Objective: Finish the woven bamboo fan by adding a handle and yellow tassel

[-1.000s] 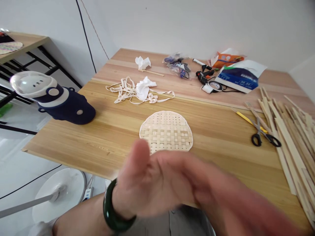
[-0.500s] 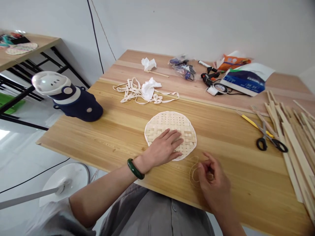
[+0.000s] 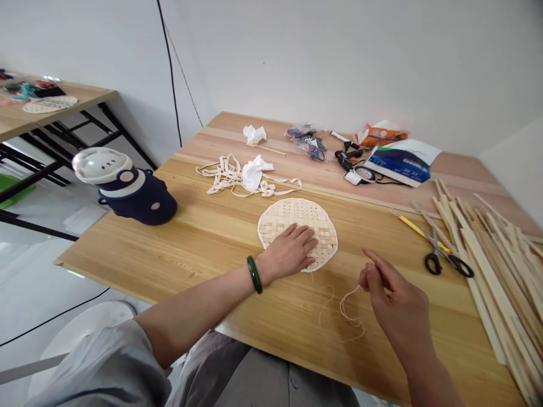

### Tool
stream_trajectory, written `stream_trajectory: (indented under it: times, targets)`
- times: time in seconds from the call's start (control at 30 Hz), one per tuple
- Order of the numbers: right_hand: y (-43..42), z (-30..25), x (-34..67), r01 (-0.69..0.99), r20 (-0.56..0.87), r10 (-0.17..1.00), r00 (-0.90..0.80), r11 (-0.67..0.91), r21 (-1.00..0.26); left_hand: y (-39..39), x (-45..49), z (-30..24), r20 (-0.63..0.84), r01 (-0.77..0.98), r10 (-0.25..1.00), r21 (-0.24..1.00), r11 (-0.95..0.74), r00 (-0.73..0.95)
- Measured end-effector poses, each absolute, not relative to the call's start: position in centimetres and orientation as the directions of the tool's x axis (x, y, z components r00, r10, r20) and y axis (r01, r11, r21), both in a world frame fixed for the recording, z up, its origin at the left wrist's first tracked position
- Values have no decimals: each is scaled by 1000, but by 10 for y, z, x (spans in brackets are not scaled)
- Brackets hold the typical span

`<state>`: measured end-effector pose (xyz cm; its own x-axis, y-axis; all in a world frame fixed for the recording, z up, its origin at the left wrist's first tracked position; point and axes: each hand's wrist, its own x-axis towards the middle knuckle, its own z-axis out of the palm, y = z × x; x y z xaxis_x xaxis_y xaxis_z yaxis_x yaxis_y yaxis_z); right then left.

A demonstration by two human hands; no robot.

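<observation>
A round woven bamboo mat (image 3: 297, 212) with a pale fabric edging lies flat on the wooden table. My left hand (image 3: 291, 249) rests on its lower part, fingers stretched out and slightly spread. To the right of the mat, my right hand (image 3: 394, 291) is raised over the table, thumb and fingers pinched on a thin thread (image 3: 350, 316) while the index finger points out. Loose loops of that thread trail over the table between the hand and the mat's lower edge. Any needle in the pinch is too small to make out.
Black-handled scissors (image 3: 445, 257) and a yellow pencil-like tool (image 3: 418, 229) lie at the right, beside many bamboo strips (image 3: 492, 271). Tangled fabric tape (image 3: 224, 175) and crumpled white paper lie behind. A navy bottle (image 3: 139, 198) stands left; a glue gun (image 3: 348, 158) and tissue pack (image 3: 401, 164) sit at the back.
My right hand has moved right, away from the mat, drawing the thread along. My left hand stays on the mat. The whole view has shifted a little.
</observation>
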<state>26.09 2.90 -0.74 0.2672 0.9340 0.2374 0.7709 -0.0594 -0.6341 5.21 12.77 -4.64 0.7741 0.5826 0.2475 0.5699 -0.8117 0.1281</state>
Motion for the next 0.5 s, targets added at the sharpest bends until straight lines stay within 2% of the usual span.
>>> stream_trajectory:
  times: [0.1,0.23,0.37,0.5]
  targets:
    - [38,-9,257,758,215,939,270,-70,-648,136,60,-37,325,572,573,110,-813,752]
    - [54,-20,249,660,213,914,346,-75,-748,141,70,-32,414,569,578,160,-806,703]
    - [69,-25,230,579,356,868,348,99,-809,141,78,-40,406,544,596,249,-801,693]
    - [79,-29,211,640,482,845,234,239,-730,139,82,-50,476,518,606,317,-794,638]
